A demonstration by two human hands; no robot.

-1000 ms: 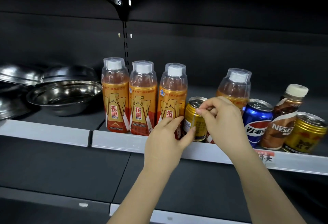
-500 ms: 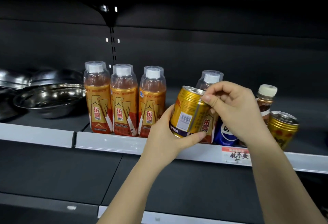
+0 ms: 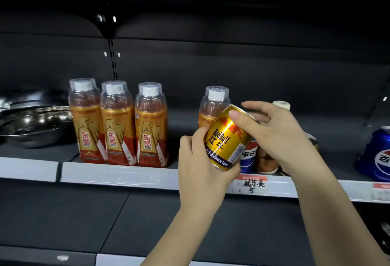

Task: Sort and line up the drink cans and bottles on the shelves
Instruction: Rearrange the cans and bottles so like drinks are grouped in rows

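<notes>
A gold Red Bull can (image 3: 226, 137) is tilted in the air in front of the shelf edge (image 3: 118, 174). My left hand (image 3: 200, 171) grips its lower end and my right hand (image 3: 272, 137) holds its top with thumb and fingers. Three orange Dongpeng bottles (image 3: 119, 124) stand side by side on the shelf at left. A fourth orange bottle (image 3: 211, 105) stands behind the can. A blue Pepsi can (image 3: 248, 156) and a brown coffee bottle (image 3: 267, 160) show partly behind my right hand. Another gold can is mostly hidden by my right wrist.
Steel bowls (image 3: 31, 122) are stacked on the shelf at far left. A second Pepsi can (image 3: 377, 154) stands at the right edge. A handwritten price tag (image 3: 252, 184) sits on the shelf rail. A gap lies between the third and fourth orange bottles.
The gold can was lifted off the shelf between the bottles and turned, so its Red Bull label now faces me. Both hands stayed on it. The view shifted right.
</notes>
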